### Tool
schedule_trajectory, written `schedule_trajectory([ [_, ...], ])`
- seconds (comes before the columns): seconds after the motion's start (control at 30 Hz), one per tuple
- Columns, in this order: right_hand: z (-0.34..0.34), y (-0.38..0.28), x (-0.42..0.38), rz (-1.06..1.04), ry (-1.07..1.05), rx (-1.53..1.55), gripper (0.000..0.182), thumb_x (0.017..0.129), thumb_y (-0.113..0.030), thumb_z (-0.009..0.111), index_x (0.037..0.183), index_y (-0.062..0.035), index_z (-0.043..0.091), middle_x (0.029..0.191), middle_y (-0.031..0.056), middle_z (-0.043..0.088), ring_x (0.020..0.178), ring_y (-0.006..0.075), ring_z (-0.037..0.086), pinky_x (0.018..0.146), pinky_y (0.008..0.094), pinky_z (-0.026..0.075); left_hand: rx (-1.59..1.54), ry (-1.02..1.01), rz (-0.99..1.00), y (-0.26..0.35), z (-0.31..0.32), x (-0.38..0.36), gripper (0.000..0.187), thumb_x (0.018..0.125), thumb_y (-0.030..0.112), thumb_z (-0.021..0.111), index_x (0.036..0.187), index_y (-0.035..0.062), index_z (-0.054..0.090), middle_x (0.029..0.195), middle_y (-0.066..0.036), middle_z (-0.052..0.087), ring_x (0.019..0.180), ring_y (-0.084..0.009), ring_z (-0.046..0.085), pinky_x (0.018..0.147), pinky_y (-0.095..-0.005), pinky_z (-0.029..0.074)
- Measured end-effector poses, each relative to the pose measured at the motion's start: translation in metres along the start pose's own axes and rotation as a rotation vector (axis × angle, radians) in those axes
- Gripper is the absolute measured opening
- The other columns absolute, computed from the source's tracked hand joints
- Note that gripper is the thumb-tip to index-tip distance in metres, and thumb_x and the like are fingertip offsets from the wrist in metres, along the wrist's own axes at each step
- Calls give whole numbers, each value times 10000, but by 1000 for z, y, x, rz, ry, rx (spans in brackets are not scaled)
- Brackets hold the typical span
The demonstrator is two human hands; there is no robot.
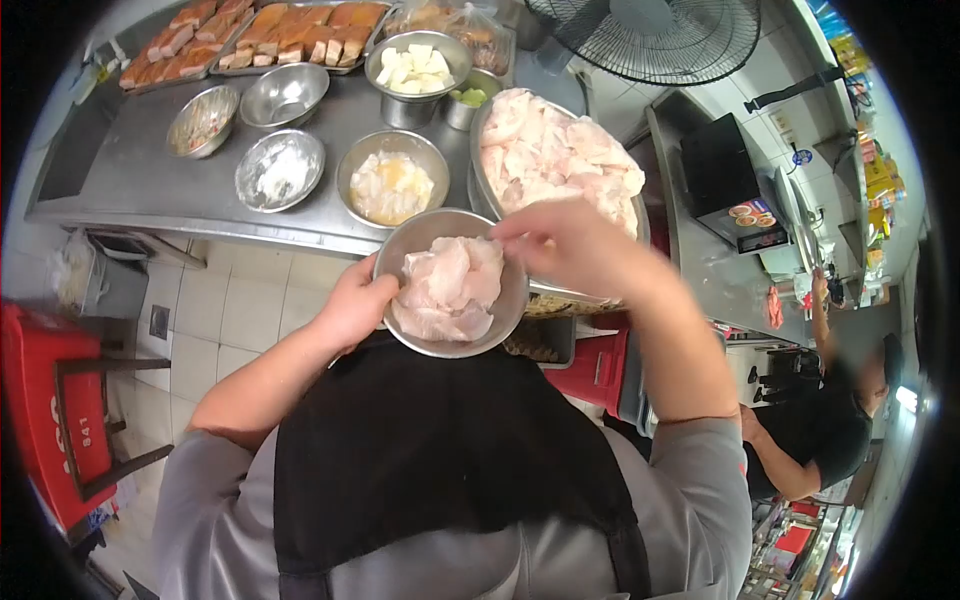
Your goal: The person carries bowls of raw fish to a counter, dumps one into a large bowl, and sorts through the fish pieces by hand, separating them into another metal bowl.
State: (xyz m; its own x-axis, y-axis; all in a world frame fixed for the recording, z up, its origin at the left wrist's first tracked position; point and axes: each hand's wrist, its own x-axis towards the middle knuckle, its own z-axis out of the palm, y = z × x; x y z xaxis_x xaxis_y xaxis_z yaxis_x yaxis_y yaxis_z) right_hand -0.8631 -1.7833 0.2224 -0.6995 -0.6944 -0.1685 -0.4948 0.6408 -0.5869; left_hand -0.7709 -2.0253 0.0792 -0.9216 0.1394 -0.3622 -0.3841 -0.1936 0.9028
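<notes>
Standing past bowl [512,305], rightward: big tub [478,180], heaped with pale meat [560,150]. Inside bowl: raw slices [450,285]. Left hand [362,298] grips bowl's left rim. Right hand [570,240] over right rim, fingers bent; can't tell if holding anything. Filling bowl, seemingly; next move calls for steady bowl.

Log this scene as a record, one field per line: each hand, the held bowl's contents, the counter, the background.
Left hand: grips the side of a metal bowl
Contents: pale raw meat
Right hand: fingertips at the bowl's rim; grip unclear
Nearby: large container heaped with similar-looking raw pieces
Counter: bowl with white substance, bowl with yellowish mix, browned slabs
Background: fan, another person
</notes>
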Motion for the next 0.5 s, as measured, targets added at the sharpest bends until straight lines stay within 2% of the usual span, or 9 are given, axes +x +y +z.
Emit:
schedule_trajectory([
  [0.03,20,-9,0,-92,71,-155,248,823,-194,671,1015,-37,691,994,160,678,897,320,664,797,387,533,11,1,11,-3,-3,2,456,821,73,483,1254,-56,546,1091,-124,635,983,-188,597,872,-312,483],
  [0.1,52,-14,2,-185,-7,-433,185,788,-155,613,871,6,651,978,198,654,910,324,657,788,443,521,30,-25,45,-8,-5,10,459,837,63,454,1274,-49,541,1137,-130,631,1037,-189,583,915,-318,466],
  [0.13,71,-10,6,-206,-120,-444,149,795,-129,600,882,-30,668,939,175,667,873,327,663,778,451,524,14,-13,41,-5,-4,8,456,829,64,455,1261,-43,555,1109,-124,636,1016,-186,585,902,-314,468],
  [0.23,42,-26,5,-189,-357,-396,111,836,-157,559,854,-70,626,856,128,634,869,343,622,751,453,507,80,28,-44,-5,-8,7,459,825,62,455,1261,-46,553,1087,-116,637,989,-178,584,883,-310,471],
  [0.27,38,-4,6,-257,-182,-456,132,858,-177,528,849,-97,632,873,123,634,885,335,625,742,466,502,50,35,-13,-7,-8,7,457,827,61,451,1260,-45,553,1058,-107,641,945,-169,588,855,-296,476],
  [0.3,10,-5,9,-177,-73,-573,184,879,-205,497,834,-108,647,862,122,647,857,338,632,732,469,499,52,26,-17,-7,-11,8,455,828,59,450,1260,-45,553,1056,-106,643,942,-169,592,852,-294,479],
  [0.37,-33,14,16,-7,64,-534,161,832,-162,598,924,-102,715,832,135,679,794,336,645,723,411,516,51,10,-26,-9,-14,11,453,831,55,448,1259,-46,553,1053,-105,647,935,-168,601,844,-291,485],
  [0.4,-46,19,19,92,23,-533,206,780,-160,667,972,-107,721,849,139,680,808,332,648,724,401,519,45,10,-20,-7,-12,9,448,832,52,448,1257,-47,553,1053,-107,649,935,-169,605,843,-293,488],
  [0.5,-37,44,24,20,-135,-588,246,760,-184,691,991,-100,717,855,141,683,820,322,653,736,405,518,40,6,9,3,-9,8,440,837,45,450,1254,-51,552,1059,-112,652,941,-170,615,845,-298,494],
])
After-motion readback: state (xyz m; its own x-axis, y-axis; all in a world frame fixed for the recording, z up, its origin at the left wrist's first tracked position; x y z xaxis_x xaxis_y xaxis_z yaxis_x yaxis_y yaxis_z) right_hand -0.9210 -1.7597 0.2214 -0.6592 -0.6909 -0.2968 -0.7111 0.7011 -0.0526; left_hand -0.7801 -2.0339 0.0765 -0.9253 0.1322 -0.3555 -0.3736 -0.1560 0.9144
